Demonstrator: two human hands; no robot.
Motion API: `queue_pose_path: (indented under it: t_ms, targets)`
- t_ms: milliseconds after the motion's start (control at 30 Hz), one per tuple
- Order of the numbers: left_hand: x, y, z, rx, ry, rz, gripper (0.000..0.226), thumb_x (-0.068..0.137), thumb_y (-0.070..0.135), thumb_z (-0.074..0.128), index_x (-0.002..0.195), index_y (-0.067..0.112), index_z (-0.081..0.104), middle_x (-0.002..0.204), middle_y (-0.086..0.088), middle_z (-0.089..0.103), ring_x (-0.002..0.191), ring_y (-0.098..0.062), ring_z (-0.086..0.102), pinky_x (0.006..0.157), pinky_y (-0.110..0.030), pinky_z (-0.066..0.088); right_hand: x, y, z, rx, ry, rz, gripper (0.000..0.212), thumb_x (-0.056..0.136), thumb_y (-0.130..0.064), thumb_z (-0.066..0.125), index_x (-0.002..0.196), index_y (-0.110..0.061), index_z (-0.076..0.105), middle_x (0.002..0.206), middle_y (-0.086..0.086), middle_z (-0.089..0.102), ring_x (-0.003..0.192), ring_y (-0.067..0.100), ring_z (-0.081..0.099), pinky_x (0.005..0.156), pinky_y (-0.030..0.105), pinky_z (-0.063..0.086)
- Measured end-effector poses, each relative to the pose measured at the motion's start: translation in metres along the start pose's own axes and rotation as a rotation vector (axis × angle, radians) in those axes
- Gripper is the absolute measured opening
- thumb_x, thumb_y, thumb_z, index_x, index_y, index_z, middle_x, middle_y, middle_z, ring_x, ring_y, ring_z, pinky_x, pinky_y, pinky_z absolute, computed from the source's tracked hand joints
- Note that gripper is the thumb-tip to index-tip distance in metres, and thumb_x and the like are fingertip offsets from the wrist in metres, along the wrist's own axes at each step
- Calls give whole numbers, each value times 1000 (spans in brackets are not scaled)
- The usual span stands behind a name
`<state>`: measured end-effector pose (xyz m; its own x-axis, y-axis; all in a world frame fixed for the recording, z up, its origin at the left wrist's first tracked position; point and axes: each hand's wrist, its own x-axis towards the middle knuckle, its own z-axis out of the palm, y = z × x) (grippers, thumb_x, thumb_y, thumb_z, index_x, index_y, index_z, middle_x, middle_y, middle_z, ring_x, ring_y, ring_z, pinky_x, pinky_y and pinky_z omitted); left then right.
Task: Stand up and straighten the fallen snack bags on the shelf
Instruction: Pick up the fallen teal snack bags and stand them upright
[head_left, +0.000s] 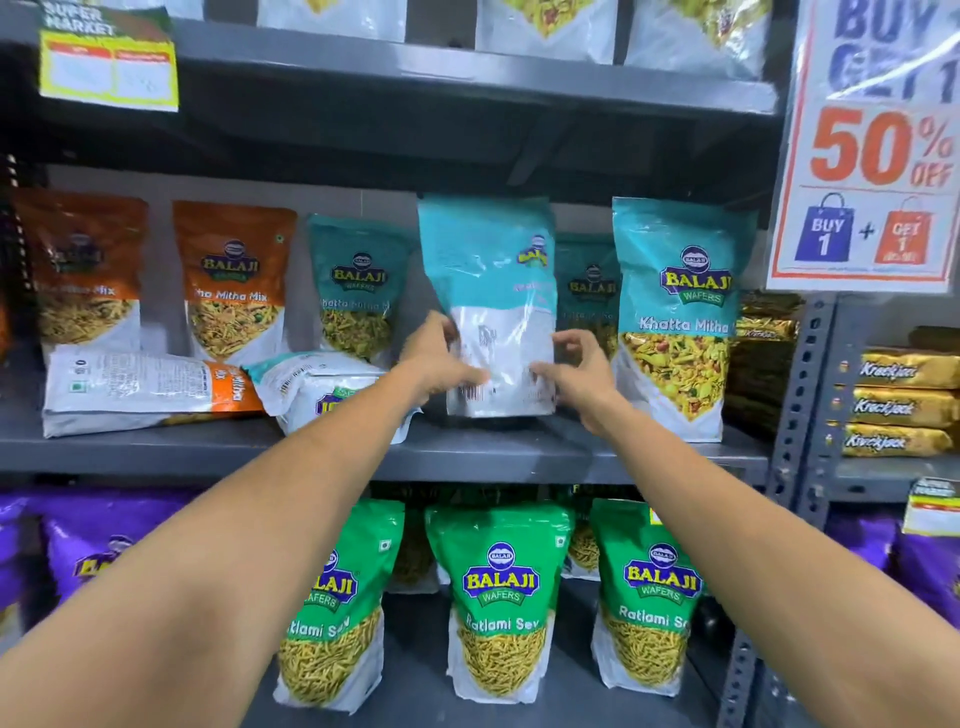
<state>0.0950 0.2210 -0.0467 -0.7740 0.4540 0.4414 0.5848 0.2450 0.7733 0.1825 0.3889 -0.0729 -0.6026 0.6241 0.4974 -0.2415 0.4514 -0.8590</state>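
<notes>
A teal and white snack bag (488, 270) stands upright on the grey middle shelf (519, 457), its back side turned to me. My left hand (441, 358) grips its lower left edge and my right hand (576, 369) holds its lower right edge. An orange and white bag (140, 389) lies flat on the shelf at the left. A teal and white bag (317, 389) lies fallen beside it, partly under my left forearm. Upright bags stand behind: two orange ones (234, 280) and teal ones (358, 291), with another teal bag (675, 317) at the right.
Green Ratlami Sev bags (498, 597) stand on the shelf below, purple bags (93, 551) to their left. A 50% off sign (872, 156) hangs at the right. Gold Krackjack packs (904, 405) are stacked on the neighbouring rack. A price tag (109, 67) hangs from the upper shelf.
</notes>
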Motion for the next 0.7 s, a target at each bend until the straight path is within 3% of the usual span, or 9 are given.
queue_pose_path:
  t_ms: [67, 133, 300, 367, 433, 467, 533, 600, 700]
  targets:
    - [-8, -10, 10, 43, -1, 58, 73, 57, 17, 87, 115, 12, 42, 111, -6, 57, 105, -25, 55, 86, -30, 45, -9, 15, -2, 90, -24, 58, 68, 72, -4, 77, 126, -13, 37, 110, 4, 55, 93, 21, 60, 73, 38, 53]
    - [-12, -14, 12, 15, -18, 78, 77, 62, 12, 85, 123, 10, 38, 113, -6, 54, 104, -21, 51, 82, -27, 41, -12, 21, -5, 119, -68, 70, 77, 73, -4, 76, 134, -13, 30, 113, 7, 57, 96, 23, 60, 79, 42, 54]
    - [-18, -8, 8, 24, -64, 70, 74, 68, 6, 80, 127, 9, 35, 106, -3, 46, 97, -17, 46, 76, -24, 37, -11, 12, -12, 45, -152, 67, 63, 75, -4, 75, 128, -10, 43, 102, 1, 63, 97, 23, 63, 84, 45, 55]
    - [-19, -6, 12, 42, 39, 64, 69, 67, 5, 78, 124, 9, 40, 106, -3, 45, 95, -16, 46, 76, -24, 37, -10, 10, -16, 50, -140, 105, 50, 75, -16, 77, 116, -16, 48, 106, 3, 63, 106, 29, 62, 84, 47, 52]
    - [-20, -5, 20, -3, 279, 77, 52, 67, 7, 73, 113, 10, 52, 103, -1, 49, 91, -17, 50, 75, -23, 39, -7, 4, -17, 119, -133, 167, 36, 79, -38, 71, 105, -23, 50, 120, 4, 61, 115, 29, 58, 88, 48, 48]
    - [-23, -3, 25, -67, 366, 72, 39, 68, 10, 70, 104, 12, 57, 96, -1, 54, 87, -18, 54, 72, -23, 41, -8, 0, -17, 161, -143, 197, 37, 83, -48, 63, 107, -24, 50, 126, 3, 58, 117, 29, 55, 93, 48, 46]
    - [-29, 3, 36, -166, 331, 33, 18, 72, 20, 68, 88, 16, 61, 82, 2, 60, 79, -18, 58, 67, -23, 44, -7, -4, -14, 190, -150, 233, 52, 89, -61, 41, 125, -24, 46, 134, 1, 55, 119, 29, 53, 99, 50, 44]
    - [-31, 6, 46, -199, 216, -2, 21, 77, 36, 67, 83, 18, 58, 83, 3, 60, 78, -16, 56, 68, -24, 41, -7, -5, -13, 162, -120, 263, 61, 92, -63, 25, 133, -22, 46, 121, 5, 59, 107, 28, 58, 92, 45, 48]
    - [-30, 7, 46, -228, 41, -16, 40, 79, 52, 63, 104, 21, 56, 105, 3, 61, 98, -18, 56, 78, -26, 40, -5, -2, -14, 160, -26, 254, 50, 99, -47, 27, 106, -13, 62, 80, 7, 58, 63, 18, 50, 59, 28, 42]
